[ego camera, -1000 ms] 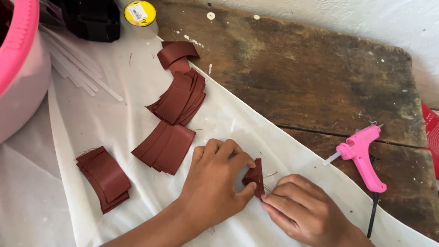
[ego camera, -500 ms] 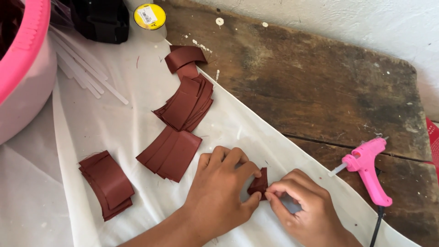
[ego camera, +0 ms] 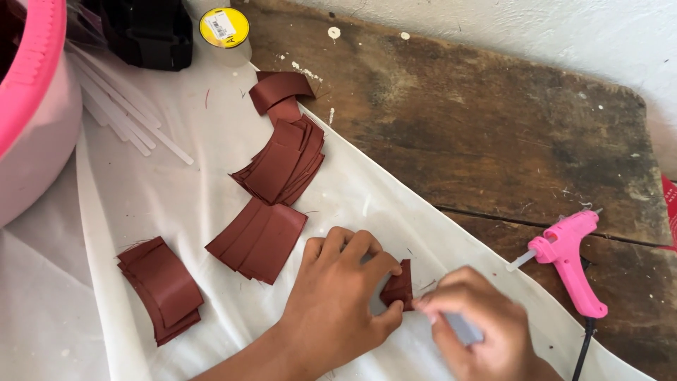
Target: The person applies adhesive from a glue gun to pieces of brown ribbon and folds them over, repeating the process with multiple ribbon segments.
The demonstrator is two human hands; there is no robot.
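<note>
The left hand (ego camera: 338, 296) is pinching a small folded maroon strip (ego camera: 399, 286) in its grip, thumb under and fingers over, on the white cloth (ego camera: 176, 190). The right hand (ego camera: 479, 328), blurred, is nipping the strip's edge. Three stacks of maroon strips (ego camera: 271, 166) are lying beyond. One pink glue gun (ego camera: 568, 257) is resting on the wooden surface (ego camera: 479, 134). A round yellow-labelled lid (ego camera: 223, 27) is sitting at the cloth's top.

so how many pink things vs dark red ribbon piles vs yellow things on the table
pink: 2, the glue gun and the tub
dark red ribbon piles: 4, plus the folded piece held by the left hand and right hand
yellow: 1, the round lid
total: 8
</note>
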